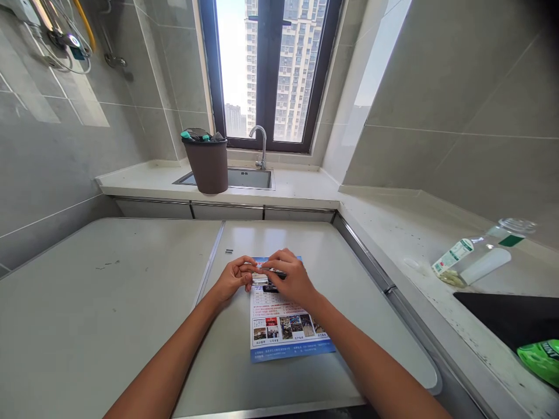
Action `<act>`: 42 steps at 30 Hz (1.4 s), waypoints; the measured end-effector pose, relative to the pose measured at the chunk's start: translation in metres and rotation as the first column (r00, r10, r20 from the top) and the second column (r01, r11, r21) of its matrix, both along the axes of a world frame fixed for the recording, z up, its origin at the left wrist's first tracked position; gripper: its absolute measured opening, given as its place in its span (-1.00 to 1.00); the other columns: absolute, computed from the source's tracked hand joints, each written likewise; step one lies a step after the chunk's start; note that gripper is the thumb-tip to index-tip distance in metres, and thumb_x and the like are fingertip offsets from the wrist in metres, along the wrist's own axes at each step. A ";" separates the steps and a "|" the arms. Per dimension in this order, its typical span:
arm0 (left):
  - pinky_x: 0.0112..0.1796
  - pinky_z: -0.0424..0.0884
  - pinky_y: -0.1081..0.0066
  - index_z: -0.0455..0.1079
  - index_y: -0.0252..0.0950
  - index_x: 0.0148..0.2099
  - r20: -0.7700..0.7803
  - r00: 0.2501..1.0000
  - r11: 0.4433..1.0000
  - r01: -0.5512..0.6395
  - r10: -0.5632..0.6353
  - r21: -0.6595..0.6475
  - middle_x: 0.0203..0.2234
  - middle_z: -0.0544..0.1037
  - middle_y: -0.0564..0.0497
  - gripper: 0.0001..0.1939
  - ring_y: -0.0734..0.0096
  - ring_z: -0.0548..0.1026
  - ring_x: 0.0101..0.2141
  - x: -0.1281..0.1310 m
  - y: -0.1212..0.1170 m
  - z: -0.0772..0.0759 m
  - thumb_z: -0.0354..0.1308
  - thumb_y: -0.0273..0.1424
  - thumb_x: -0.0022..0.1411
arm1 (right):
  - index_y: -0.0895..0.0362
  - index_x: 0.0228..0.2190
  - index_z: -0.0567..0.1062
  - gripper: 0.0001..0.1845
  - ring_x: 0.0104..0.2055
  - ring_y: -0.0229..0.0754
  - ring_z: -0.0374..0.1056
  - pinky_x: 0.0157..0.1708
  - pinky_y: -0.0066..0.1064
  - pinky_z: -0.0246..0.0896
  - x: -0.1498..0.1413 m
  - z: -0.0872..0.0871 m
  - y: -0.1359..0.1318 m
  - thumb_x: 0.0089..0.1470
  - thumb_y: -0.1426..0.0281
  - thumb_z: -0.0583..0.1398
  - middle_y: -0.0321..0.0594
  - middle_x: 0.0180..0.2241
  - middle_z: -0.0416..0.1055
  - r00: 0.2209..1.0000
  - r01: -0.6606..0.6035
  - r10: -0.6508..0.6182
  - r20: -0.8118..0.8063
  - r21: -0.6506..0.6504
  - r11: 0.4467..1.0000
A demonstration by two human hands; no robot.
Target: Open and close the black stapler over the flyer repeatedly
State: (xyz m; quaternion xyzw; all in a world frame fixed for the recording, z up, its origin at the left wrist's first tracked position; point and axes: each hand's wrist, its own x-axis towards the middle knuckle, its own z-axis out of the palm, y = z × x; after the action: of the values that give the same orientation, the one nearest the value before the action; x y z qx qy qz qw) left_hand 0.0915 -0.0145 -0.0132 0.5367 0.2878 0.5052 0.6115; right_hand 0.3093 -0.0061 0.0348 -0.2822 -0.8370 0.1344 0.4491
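My left hand [238,278] is closed in a pinch at the left end of a small black and silver object [260,280]. My right hand [292,276] is closed over the black part of the same object, with fingertips meeting the left hand's. The fingers hide most of it, so its kind cannot be made out. Both hands are above a printed leaflet [293,349] with blue borders, red text and small photos, lying flat on the table. Two short metallic strips [229,251], resembling staple strips, lie beyond my left hand.
The pale tabletop [109,326] has a seam left of the leaflet. A brown bin [207,166] stands by the sink [248,178] and tap [262,142] under the window. On the right counter are a tilted clear bottle [484,250] and a green packet [541,358].
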 end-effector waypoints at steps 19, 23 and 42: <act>-0.57 0.17 0.55 0.40 -0.29 -0.12 0.096 0.983 0.987 -0.153 0.157 -0.045 -0.42 0.45 0.07 -0.69 0.66 0.26 -0.62 -0.015 0.004 -0.002 0.30 -0.18 0.23 | 0.07 -0.34 0.70 -0.75 -0.24 0.00 0.51 -0.14 -0.27 0.33 0.164 -0.101 0.142 0.01 0.38 0.20 -0.13 -0.26 0.63 0.681 0.732 -0.696 0.228 -0.208 0.648; -0.56 0.21 0.53 0.40 -0.28 -0.13 0.067 0.975 0.976 -0.208 0.212 -0.056 -0.42 0.43 0.07 -0.69 0.61 0.28 -0.60 -0.018 0.009 -0.003 0.26 -0.15 0.25 | 0.09 -0.32 0.69 -0.74 -0.19 0.03 0.49 -0.13 -0.24 0.32 0.167 -0.103 0.141 0.02 0.38 0.20 -0.08 -0.28 0.62 0.655 0.755 -0.710 0.259 -0.176 0.632; 0.19 0.20 0.05 0.30 -0.32 0.27 -0.748 -0.061 0.732 -0.170 0.661 0.660 0.28 0.31 -0.22 -0.53 -0.03 0.25 0.25 -0.051 0.042 -0.050 -0.01 -0.36 0.36 | 0.08 -0.22 0.57 -0.73 -0.39 -0.20 0.37 -0.21 -0.32 0.29 0.090 -0.078 0.030 0.06 0.45 0.13 -0.18 -0.19 0.50 0.867 0.499 -0.478 0.142 -0.252 0.830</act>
State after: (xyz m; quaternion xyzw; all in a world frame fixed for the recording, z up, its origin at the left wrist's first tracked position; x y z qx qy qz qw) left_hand 0.0408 0.0276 -0.0634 0.7091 0.6660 0.2272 -0.0451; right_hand 0.3994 0.0239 -0.0435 -0.5519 -0.7252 0.1218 0.3932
